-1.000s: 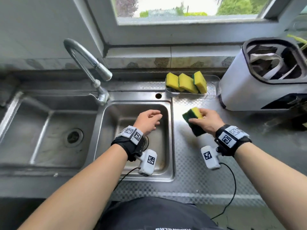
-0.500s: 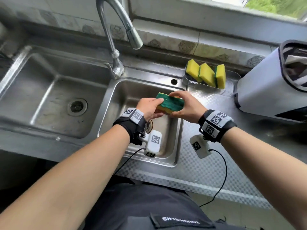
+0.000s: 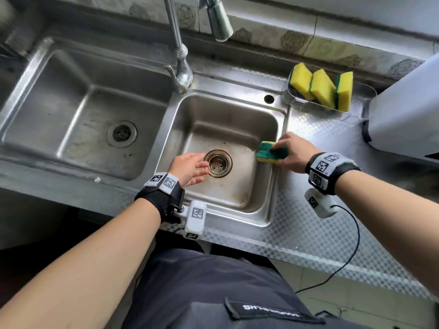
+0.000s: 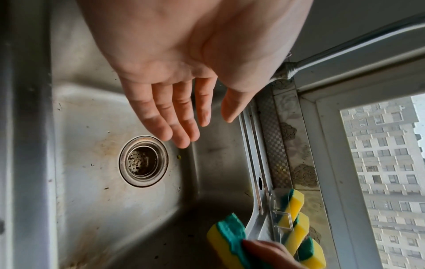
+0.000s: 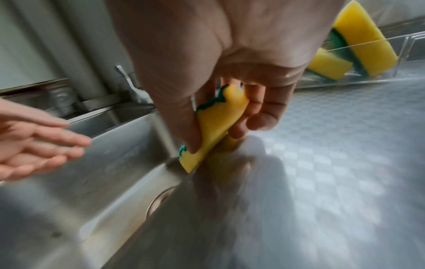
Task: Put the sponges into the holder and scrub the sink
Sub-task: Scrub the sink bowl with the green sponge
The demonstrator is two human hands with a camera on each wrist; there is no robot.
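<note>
Where both hands held it before, sponge (image 3: 272, 152) now gripped by right hand (image 3: 292, 153) alone (at sink (image 3: 273, 186) rim), left hand (image 3: 188, 168) open.

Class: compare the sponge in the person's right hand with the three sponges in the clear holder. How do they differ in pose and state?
The held sponge is gripped by the right hand, bent, at the sink rim. The three sponges lean on edge, untouched, in the holder. Held sponge shows green uppermost; the three mostly yellow. All are yellow with a green layer.
</note>
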